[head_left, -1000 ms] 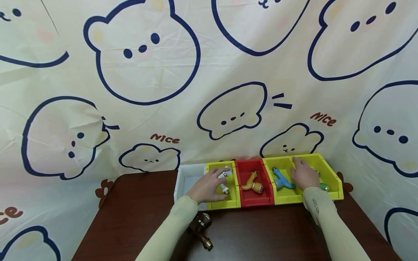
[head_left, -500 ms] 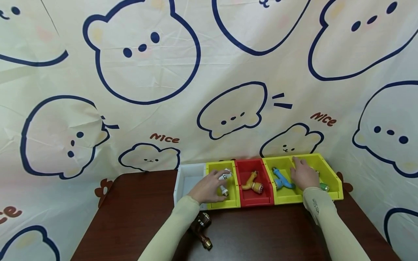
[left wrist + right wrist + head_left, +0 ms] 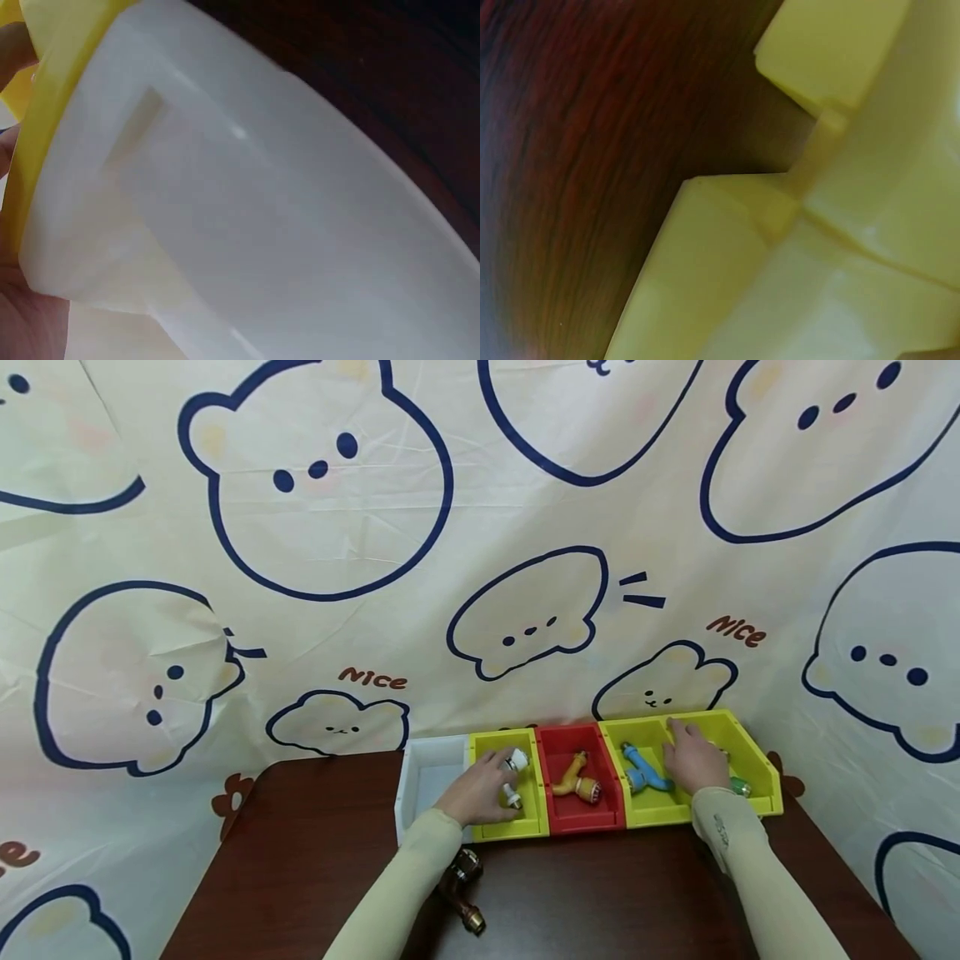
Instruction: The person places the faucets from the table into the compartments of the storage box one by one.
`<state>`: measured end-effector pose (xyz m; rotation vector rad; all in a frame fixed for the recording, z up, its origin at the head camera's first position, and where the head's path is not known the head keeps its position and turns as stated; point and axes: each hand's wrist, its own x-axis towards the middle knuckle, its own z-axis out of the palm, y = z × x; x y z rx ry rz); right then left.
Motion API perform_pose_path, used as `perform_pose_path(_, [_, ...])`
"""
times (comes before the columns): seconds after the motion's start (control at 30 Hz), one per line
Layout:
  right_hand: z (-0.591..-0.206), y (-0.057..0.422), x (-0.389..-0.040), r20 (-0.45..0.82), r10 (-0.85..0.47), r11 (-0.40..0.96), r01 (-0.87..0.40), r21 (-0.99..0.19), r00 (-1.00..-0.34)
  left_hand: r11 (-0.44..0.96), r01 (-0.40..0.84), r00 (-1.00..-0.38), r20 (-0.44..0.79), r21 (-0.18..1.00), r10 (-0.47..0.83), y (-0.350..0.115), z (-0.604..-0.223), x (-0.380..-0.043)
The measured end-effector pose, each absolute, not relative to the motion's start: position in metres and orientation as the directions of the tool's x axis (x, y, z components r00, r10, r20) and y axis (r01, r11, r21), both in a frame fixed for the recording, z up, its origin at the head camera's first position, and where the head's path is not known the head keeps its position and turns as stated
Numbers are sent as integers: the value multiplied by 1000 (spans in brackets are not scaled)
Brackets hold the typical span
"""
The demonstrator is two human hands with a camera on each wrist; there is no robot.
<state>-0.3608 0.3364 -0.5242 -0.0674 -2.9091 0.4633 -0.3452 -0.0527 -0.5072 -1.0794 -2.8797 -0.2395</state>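
Observation:
My left hand [image 3: 480, 789] reaches into the narrow yellow bin [image 3: 542, 822], fingers and thumb bent around a white tap [image 3: 512, 796] with silver ends. Part of this tap is hidden by the fingers. Over the wide yellow section [image 3: 660, 817] on the right, my right hand [image 3: 696, 758] lies with a finger stretched to the back rim; its other fingers are partly hidden. To its left is a blue tap [image 3: 641, 770], and to its right a green piece [image 3: 739, 787] shows. In the left wrist view, part of the left hand [image 3: 30, 319] appears beside a yellow wall.
Between the yellow sections, a red bin [image 3: 585, 822] holds a yellow tap [image 3: 576, 781]. A white bin [image 3: 427, 777] ends the row at left. The dark bronze tap [image 3: 463, 893] lies on the brown table [image 3: 585, 893] beside my left sleeve. Patterned cloth [image 3: 525, 527] hangs behind.
The white tap has turned in my left hand, so its white round end now shows near the fingertips. My right hand keeps its place. The head view has shifted slightly.

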Motion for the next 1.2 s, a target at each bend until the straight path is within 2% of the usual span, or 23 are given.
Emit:
perform_pose_path(0.23, [-526, 337, -364, 191, 74, 951, 11, -309, -979, 766, 628, -778, 71, 138, 624, -51, -510, -350])
perform_pose_path(0.9, [-525, 334, -361, 194, 84, 949, 19, -314, -977, 739, 674, -739, 35, -2, 673, -49, -511, -349])
perform_pose_path(1.2, [-525, 335, -361, 210, 82, 952, 14, -306, -974, 735, 677, -734, 36, -30, 678, -48, -513, -350])
